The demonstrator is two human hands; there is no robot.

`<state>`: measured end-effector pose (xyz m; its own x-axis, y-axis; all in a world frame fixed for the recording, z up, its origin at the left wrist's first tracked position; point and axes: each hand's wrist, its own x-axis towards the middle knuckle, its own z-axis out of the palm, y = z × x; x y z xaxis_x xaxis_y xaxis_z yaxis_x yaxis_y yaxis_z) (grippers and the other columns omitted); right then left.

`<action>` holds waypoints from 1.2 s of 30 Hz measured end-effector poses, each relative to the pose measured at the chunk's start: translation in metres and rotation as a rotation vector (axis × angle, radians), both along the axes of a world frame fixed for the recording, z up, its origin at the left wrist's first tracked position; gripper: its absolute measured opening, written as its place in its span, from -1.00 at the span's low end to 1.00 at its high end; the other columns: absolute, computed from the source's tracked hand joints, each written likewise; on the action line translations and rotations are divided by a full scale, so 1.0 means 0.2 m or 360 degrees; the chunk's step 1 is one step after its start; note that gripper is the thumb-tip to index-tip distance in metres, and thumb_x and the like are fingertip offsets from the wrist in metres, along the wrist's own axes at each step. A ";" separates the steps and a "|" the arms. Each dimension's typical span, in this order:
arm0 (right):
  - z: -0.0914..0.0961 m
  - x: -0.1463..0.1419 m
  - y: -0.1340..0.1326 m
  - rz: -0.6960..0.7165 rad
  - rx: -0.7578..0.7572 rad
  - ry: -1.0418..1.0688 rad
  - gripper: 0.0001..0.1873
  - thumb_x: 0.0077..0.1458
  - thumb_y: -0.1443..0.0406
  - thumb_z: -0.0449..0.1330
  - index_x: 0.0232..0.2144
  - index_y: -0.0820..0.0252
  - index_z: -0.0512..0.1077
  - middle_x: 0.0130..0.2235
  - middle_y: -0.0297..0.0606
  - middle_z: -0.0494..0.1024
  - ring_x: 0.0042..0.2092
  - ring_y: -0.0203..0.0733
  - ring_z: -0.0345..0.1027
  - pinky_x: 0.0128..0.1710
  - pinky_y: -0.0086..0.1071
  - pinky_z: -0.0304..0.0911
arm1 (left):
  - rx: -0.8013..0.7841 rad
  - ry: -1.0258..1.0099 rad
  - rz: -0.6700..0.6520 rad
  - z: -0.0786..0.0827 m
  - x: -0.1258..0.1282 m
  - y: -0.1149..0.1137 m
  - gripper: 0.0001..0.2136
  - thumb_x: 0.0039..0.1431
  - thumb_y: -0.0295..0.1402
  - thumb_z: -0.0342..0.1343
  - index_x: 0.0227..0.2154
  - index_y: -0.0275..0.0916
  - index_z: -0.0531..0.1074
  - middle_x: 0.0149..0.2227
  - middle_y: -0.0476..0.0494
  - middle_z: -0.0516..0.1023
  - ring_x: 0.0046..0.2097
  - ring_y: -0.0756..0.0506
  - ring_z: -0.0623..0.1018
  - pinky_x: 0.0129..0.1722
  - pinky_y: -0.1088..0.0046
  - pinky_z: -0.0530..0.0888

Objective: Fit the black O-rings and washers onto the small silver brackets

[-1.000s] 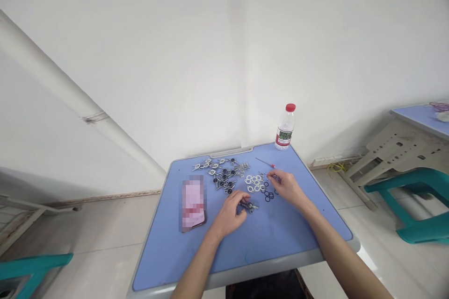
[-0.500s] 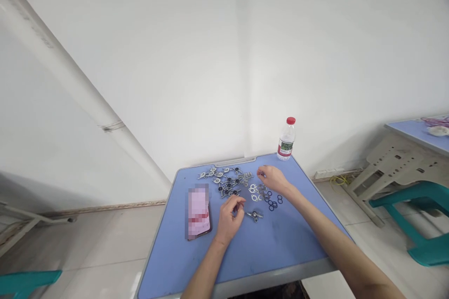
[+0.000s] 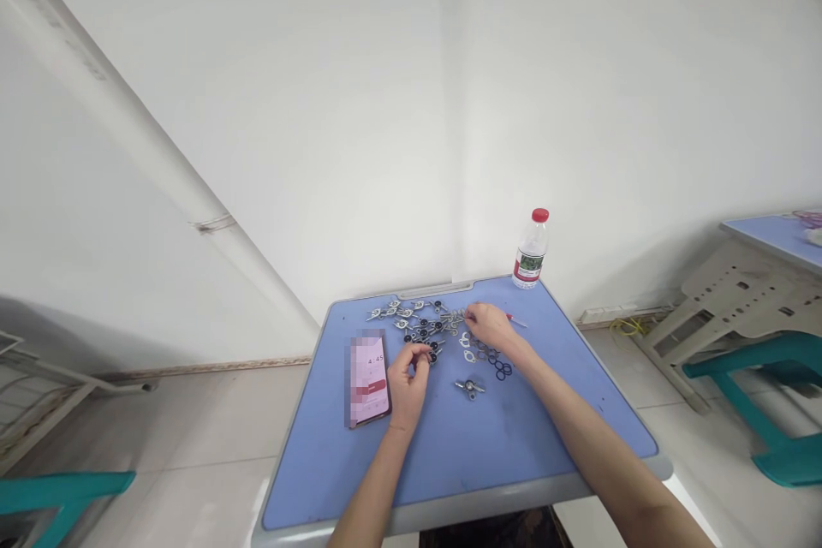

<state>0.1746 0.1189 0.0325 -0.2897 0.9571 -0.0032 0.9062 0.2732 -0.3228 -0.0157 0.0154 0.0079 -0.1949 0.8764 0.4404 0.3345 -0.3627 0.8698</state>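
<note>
Right hand [image 3: 489,324] at the right end of the small silver pieces [image 3: 453,321], far half of the bench [image 3: 443,467]. Most of those pieces lie directly left of its fingertips, just beside or touching; can't tell which. No single long axis, they point mixed ways. Right hand is the nearer one; left hand [image 3: 409,377] sits lower and to the left.

Right fingers: bunched, narrow gap, pointing left and down. Whatever is between them is hidden, so can't tell if they hold a piece.

Left fingers: curled, thumb and index close together, by the near edge of the black-capped metal parts [image 3: 424,330]. Overlap there; contact or hold can't be told.

Single metal part [image 3: 470,389] on its own, right of the left fingertips and closer to the person, long axis roughly left-right, a short stub toward the person. Left hand looks nearer to it; neither hand touches it.

Flat plates [image 3: 470,355] lie between that part and the right hand, black rings [image 3: 503,371] under the right wrist side. Phone [image 3: 371,385] just left of the left hand.
</note>
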 end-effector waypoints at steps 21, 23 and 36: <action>0.08 0.21 -0.03 0.0119 -0.0181 0.0114 -0.84 0.06 0.31 0.21 -0.25 0.15 0.51 -0.25 -0.25 0.58 -0.22 -0.19 0.42 -0.36 -0.46 0.10 | -0.0067 0.0153 -0.0020 0.02 0.01 0.01 -0.87 0.18 -0.38 0.00 -0.36 -0.23 0.45 -0.43 -0.04 0.48 -0.37 -0.05 0.46 -0.35 0.47 0.40; 0.07 0.23 -0.03 0.0082 -0.0194 0.0094 -0.79 0.04 0.31 0.22 -0.21 0.15 0.50 -0.23 -0.24 0.58 -0.21 -0.17 0.42 -0.37 -0.45 0.09 | -0.0072 0.0156 -0.0028 0.02 0.01 0.01 -0.86 0.18 -0.37 0.00 -0.36 -0.23 0.45 -0.43 -0.04 0.48 -0.36 -0.05 0.47 -0.34 0.47 0.40; 0.06 0.14 -0.04 0.0056 -0.0277 -0.0041 -0.81 0.03 0.43 0.14 -0.35 0.17 0.54 -0.28 -0.16 0.62 -0.24 -0.14 0.47 -0.39 -0.44 0.12 | -0.0091 0.0210 -0.0031 0.02 0.02 0.01 -0.86 0.17 -0.36 0.01 -0.37 -0.22 0.46 -0.45 -0.03 0.49 -0.38 -0.05 0.46 -0.36 0.47 0.39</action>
<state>0.2029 0.1101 0.0436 -0.3205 0.9308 -0.1758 0.9056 0.2468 -0.3449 -0.0122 0.0172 0.0129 -0.1216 0.9038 0.4102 0.4406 -0.3212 0.8383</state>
